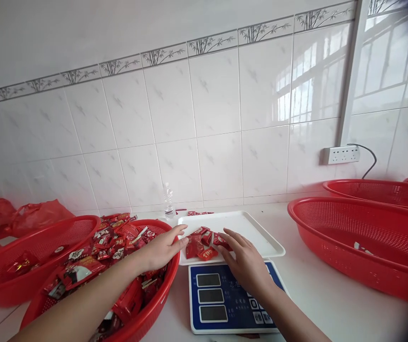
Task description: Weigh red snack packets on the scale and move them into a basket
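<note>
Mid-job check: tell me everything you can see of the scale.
The scale has a pale casing and a blue, plastic-looking front panel, with three dark rectangular displays stacked on its left; no digits show. White keys on the right are partly hidden by the right hand, whose contact with the panel is unclear. Behind the panel is a shallow white tray, red packets lying in its front left part. The scale stands on the white counter, right of a filled red basket.

Scale btns partly behind R hand
</note>
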The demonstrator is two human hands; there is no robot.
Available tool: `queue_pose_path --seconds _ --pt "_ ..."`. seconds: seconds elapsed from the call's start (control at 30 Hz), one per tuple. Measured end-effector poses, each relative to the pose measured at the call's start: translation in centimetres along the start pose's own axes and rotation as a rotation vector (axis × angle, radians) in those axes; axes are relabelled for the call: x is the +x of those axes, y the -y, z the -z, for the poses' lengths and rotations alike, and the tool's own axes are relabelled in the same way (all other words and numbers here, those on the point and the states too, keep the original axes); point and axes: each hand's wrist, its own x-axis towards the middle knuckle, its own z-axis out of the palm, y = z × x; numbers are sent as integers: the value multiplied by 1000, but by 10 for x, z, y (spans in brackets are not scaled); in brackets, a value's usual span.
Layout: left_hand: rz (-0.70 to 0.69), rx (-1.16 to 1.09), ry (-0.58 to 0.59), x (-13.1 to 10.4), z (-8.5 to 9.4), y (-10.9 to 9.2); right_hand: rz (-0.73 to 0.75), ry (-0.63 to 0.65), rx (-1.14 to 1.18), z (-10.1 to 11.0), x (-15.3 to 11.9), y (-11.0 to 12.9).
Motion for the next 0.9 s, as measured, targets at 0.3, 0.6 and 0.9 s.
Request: queue_pose_path --seconds 0.3,0.6,0.9 --pt "-25 136 -74 -43 0 18 24 84 182 4 2 27" --pt "-46 143 -19 -50 4 22 28 102 244 22 8 54" --pt "-116 150 -17 -47 3 23 421 109 430 126 -23 136"
